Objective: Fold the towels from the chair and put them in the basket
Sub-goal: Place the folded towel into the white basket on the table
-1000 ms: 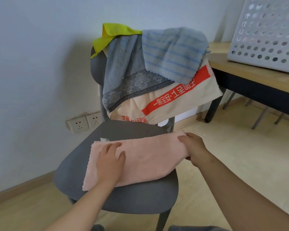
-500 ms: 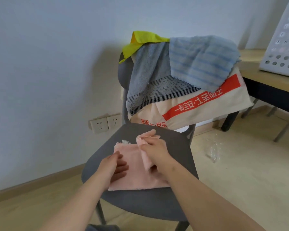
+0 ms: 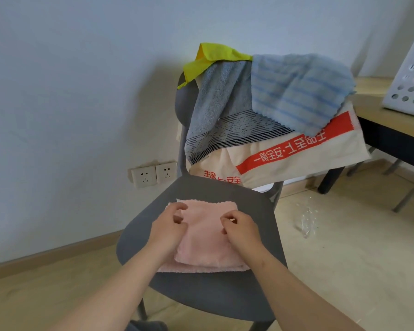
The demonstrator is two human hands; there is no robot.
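A pink towel (image 3: 207, 237) lies folded in half on the grey chair's seat (image 3: 213, 297). My left hand (image 3: 169, 226) has its fingers curled at the left edge of the upper layer and pinches it. My right hand (image 3: 240, 229) rests on the towel's right part with its fingers curled into the cloth. Over the backrest hang a yellow cloth (image 3: 213, 56), a grey towel (image 3: 215, 106), a blue striped towel (image 3: 296, 91) and a beige towel with a red band (image 3: 296, 161). The white perforated basket (image 3: 409, 89) stands at the upper right.
The basket sits on a wooden table (image 3: 378, 115) with dark legs, right of the chair. Two wall sockets (image 3: 153, 174) are behind the chair at the left. A crumpled clear plastic piece (image 3: 307, 223) lies on the wooden floor to the right.
My right hand carried the towel's right end over to the left, so the towel now lies doubled. Both hands now sit on its upper layer. My view shifted left and nearer.
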